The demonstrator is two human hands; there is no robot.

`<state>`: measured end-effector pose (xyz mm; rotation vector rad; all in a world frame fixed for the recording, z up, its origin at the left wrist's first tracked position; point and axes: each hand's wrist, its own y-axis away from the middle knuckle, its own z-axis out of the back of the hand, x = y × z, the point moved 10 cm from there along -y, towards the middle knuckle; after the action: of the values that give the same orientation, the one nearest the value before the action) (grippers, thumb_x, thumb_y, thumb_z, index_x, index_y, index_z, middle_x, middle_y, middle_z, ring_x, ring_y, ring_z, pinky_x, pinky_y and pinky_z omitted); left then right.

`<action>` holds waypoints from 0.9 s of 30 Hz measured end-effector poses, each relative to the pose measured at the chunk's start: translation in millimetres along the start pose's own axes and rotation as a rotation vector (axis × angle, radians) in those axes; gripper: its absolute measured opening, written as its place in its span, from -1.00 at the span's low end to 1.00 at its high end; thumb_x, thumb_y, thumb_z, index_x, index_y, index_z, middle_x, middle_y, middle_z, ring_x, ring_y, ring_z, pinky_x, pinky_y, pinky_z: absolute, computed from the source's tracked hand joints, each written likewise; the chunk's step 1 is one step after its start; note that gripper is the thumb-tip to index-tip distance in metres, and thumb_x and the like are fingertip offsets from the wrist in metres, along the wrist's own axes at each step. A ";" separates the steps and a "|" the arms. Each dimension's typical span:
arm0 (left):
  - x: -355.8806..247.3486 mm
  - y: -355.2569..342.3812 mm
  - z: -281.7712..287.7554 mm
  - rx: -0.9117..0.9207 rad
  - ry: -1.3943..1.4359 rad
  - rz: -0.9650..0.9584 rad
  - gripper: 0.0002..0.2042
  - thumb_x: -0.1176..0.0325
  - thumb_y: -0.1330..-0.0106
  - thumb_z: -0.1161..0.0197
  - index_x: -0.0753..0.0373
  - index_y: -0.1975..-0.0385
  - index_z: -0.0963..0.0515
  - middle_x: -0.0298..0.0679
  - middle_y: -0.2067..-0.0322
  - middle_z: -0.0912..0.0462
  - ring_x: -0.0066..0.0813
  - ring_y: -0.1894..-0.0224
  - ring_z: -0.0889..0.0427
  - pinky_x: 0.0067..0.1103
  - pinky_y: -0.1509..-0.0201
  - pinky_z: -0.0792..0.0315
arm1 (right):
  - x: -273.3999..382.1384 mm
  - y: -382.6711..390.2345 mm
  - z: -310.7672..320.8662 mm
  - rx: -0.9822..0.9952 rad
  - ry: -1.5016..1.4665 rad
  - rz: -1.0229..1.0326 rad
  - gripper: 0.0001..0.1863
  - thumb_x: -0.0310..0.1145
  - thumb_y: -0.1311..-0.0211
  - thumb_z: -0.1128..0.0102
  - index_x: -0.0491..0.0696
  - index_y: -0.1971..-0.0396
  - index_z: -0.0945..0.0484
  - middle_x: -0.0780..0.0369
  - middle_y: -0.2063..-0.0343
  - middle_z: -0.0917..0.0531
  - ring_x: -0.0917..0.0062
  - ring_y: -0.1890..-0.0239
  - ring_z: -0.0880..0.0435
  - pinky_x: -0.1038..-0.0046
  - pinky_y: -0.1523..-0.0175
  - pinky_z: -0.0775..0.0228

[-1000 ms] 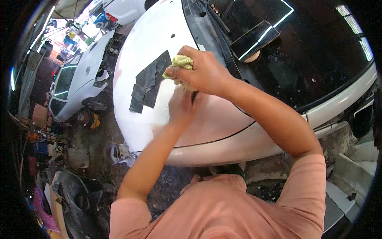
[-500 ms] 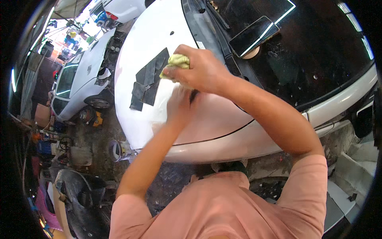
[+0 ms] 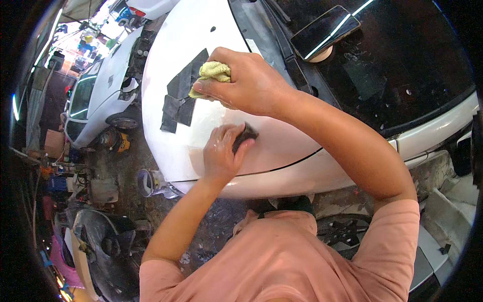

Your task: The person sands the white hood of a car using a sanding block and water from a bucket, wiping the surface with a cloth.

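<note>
My right hand (image 3: pixel 254 83) is closed round a crumpled yellow-green cloth (image 3: pixel 215 71), held above the white car hood (image 3: pixel 188 35). Lower down, my left hand (image 3: pixel 219 153) presses a small dark piece of sandpaper (image 3: pixel 245 137) against the hood, its fingers and thumb curled around it. Wet, whitish residue shows on the left fingers. Beside the cloth lie overlapping dark grey sandpaper sheets (image 3: pixel 182 93) on the hood. The paint near my left hand looks wet and slightly pinkish.
A phone (image 3: pixel 326 32) rests on the dark windshield (image 3: pixel 397 65), on a round tan piece. A bucket (image 3: pixel 147 182) stands on the floor by the hood's front corner. Farther left is a grey-white car (image 3: pixel 105 93); black plastic parts (image 3: pixel 103 241) lie at lower left.
My left hand has moved down and right over the hood, now showing the sandpaper clearly. My right hand with the cloth has shifted slightly left. The whole view has shifted a little.
</note>
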<state>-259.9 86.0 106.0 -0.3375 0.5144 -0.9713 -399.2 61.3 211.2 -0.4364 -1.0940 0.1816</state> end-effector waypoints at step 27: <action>38.5 -61.2 -12.4 0.014 0.022 0.148 -0.74 0.16 -0.38 -0.36 0.15 0.07 -0.62 -0.14 0.13 -0.71 0.03 0.06 -0.69 -0.16 0.08 -0.57 | 3.3 -7.4 -1.8 -0.101 -0.048 0.028 -0.50 0.07 -0.24 -0.51 -0.10 0.18 -0.68 0.03 0.36 -0.80 0.24 0.29 -0.83 0.26 0.14 -0.63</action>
<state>-291.5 20.6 115.7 -0.2725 0.5453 -0.8358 -396.6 55.4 216.4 -0.5406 -1.1478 0.1626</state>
